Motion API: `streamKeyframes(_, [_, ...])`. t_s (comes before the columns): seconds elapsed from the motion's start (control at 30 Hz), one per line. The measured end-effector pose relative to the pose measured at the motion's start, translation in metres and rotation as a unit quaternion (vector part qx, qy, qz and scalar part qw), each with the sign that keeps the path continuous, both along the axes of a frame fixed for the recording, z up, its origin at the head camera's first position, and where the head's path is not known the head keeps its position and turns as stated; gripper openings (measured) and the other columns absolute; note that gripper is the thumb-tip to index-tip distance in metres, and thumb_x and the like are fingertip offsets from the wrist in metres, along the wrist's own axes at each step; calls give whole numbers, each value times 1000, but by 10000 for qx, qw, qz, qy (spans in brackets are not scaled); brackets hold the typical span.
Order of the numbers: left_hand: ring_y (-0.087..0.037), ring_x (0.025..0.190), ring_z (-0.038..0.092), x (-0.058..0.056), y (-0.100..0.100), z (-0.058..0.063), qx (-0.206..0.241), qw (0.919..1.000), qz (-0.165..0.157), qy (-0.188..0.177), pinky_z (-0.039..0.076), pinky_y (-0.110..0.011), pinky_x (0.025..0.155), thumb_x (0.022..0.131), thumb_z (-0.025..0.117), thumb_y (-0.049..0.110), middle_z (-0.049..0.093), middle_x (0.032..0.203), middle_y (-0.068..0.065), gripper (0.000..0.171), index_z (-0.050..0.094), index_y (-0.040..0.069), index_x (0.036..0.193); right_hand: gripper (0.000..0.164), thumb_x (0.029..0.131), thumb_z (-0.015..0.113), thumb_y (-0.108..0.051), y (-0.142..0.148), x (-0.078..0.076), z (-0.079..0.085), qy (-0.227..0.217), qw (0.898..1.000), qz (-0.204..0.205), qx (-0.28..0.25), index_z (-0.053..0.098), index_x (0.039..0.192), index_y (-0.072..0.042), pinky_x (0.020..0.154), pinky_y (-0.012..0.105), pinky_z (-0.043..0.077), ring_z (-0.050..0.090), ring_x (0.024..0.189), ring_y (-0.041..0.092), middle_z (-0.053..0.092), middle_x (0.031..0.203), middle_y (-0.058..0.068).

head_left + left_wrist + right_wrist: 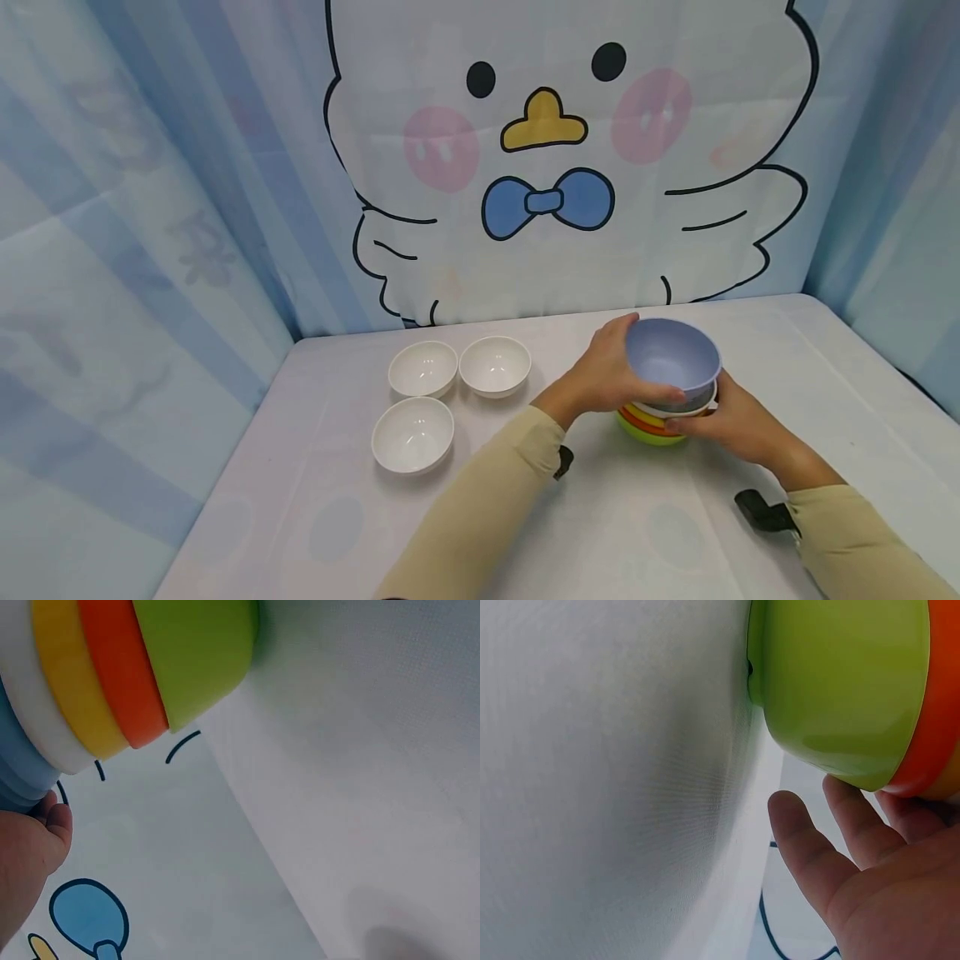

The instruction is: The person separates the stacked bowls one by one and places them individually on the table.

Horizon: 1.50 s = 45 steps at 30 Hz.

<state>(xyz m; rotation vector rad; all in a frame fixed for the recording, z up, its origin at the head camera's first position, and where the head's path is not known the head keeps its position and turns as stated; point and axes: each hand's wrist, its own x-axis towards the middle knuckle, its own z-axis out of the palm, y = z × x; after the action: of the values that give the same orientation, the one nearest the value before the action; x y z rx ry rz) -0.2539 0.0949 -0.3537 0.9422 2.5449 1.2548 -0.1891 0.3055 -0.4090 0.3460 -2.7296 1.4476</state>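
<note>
A stack of nested bowls stands at the right of the table in the head view. Topmost is a blue bowl (671, 354), tilted, and my left hand (607, 367) grips it with the thumb across its front. Below it come a white bowl (37, 697), a yellow bowl (79, 682), an orange bowl (124, 675) and, lowest, a green bowl (840, 690). My right hand (742, 421) holds the stack from the right, thumb in front near the yellow and orange rims. Its fingers reach along the green and orange sides in the right wrist view.
Three white bowls stand upright, close together, left of the stack: a back left bowl (423, 369), a back right bowl (495, 367) and a front bowl (412, 435). A pale cloth (600, 533) covers the table. Behind it hangs a printed curtain (540, 267).
</note>
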Motion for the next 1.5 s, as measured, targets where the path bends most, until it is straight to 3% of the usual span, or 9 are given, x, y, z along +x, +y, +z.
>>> streamKeyframes(0.13, [-13, 124, 44, 0, -4, 7, 23, 9999, 4, 113, 48, -26, 94, 74, 86, 44, 39, 150, -1, 106, 29, 11, 156, 103, 84, 82, -17, 0, -1, -1, -14, 10000, -3, -29, 10, 156, 1, 98, 69, 37, 41, 125, 46, 33, 146, 29])
streamKeyframes(0.33, [-15, 124, 45, 0, -16, 17, 186, 9995, 41, 262, 47, -28, 94, 74, 88, 41, 39, 151, -4, 107, 28, 9, 156, 104, 85, 82, -23, -1, -1, 0, -157, 9996, -136, 195, 10, 156, 3, 97, 68, 40, 46, 122, 49, 37, 143, 31])
streamKeyframes(0.7, [-20, 122, 47, 3, -41, 27, 374, 9985, 213, 333, 49, -30, 92, 73, 89, 37, 37, 151, -8, 108, 26, 8, 156, 96, 85, 82, -23, -1, 0, 1, -142, 9992, -195, 325, 18, 152, 6, 90, 39, 47, 49, 119, 43, 43, 138, 26])
streamKeyframes(1.0, [-22, 124, 45, 4, -65, 27, 460, 9979, 403, 232, 48, -34, 96, 71, 91, 34, 36, 152, -7, 110, 26, 10, 157, 99, 85, 82, -24, -1, -1, -1, -258, 9990, -261, 267, 16, 152, 7, 98, 63, 39, 43, 124, 46, 40, 141, 30])
streamKeyframes(1.5, [-24, 126, 45, 13, -100, 19, 318, 9973, 659, 84, 48, -40, 97, 69, 92, 34, 35, 154, -6, 113, 25, 12, 158, 103, 83, 83, -28, -4, 0, 4, -272, 9983, -253, 446, 15, 151, 9, 98, 69, 36, 41, 125, 52, 39, 141, 34])
